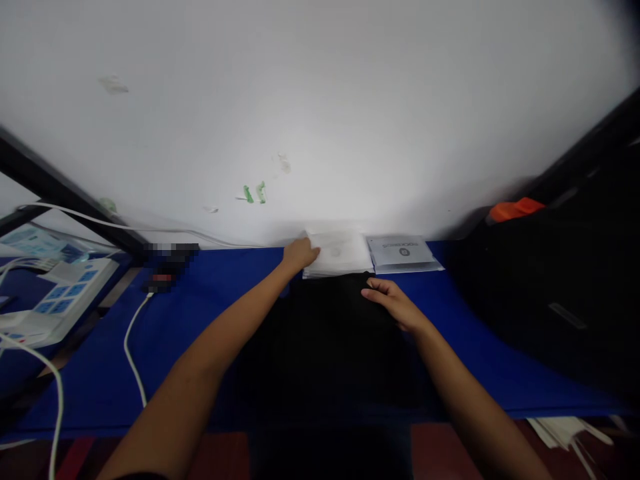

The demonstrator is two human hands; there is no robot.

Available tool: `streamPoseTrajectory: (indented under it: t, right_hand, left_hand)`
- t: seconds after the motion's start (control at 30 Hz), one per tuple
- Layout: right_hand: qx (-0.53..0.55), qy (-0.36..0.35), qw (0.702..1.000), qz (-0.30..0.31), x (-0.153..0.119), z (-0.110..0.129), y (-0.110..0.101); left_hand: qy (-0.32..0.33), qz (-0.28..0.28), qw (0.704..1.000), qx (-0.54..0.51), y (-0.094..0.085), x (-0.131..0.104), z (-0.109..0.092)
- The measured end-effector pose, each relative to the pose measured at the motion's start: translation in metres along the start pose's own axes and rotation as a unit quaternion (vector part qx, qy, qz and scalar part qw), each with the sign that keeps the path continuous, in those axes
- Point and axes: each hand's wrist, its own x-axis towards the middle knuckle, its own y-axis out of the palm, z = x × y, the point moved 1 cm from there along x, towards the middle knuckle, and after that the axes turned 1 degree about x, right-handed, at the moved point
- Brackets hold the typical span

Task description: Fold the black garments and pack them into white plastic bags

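A stack of whitish, see-through plastic bags [343,252] lies against the wall at the back of the blue-covered table. My left hand [300,255] is closed on the left edge of this stack, thumb on top; how many bags it grips does not show. In front of the stack spreads a piece of black cloth [335,340], perhaps a folded garment, reaching toward the front edge. My right hand [393,303] pinches the cloth's upper right corner between thumb and fingers. A printed plastic bag [404,253] lies just right of the stack.
A large black item [540,293], possibly a bag, fills the right side, with an orange piece [515,209] behind it. At left are a white power strip [75,300], a dark device [167,270] and white cables [130,347]. A white wall [320,120] closes off the back.
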Motion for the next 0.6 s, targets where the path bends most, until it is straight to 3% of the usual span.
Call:
streamPoseTrajectory:
  t: [0.13,0.23,0.3,0.37,0.5,0.6]
  right_hand:
    - [-0.025,-0.006,0.999,-0.024,-0.002,0.005,0.004]
    - [-0.013,0.000,1.000,-0.023,-0.005,0.007,0.009]
    - [-0.002,0.005,1.000,-0.016,-0.007,0.008,0.011]
    - [-0.001,0.005,1.000,-0.014,-0.007,0.007,0.011]
    - [-0.020,0.002,0.999,-0.027,-0.006,0.005,0.005]
    - [-0.021,0.010,0.999,-0.043,-0.006,0.009,-0.001]
  left_hand:
    - [-0.011,-0.047,0.998,0.050,-0.010,-0.018,-0.010]
    - [0.086,-0.060,0.994,0.040,-0.015,-0.058,-0.027]
    - [0.183,0.027,0.982,-0.047,-0.012,-0.095,-0.036]
    - [0.227,0.116,0.960,-0.112,-0.005,-0.130,-0.038]
    - [0.222,0.161,0.960,-0.053,0.002,-0.172,-0.016]
    - [0.224,0.183,0.957,-0.027,-0.009,-0.185,0.003]
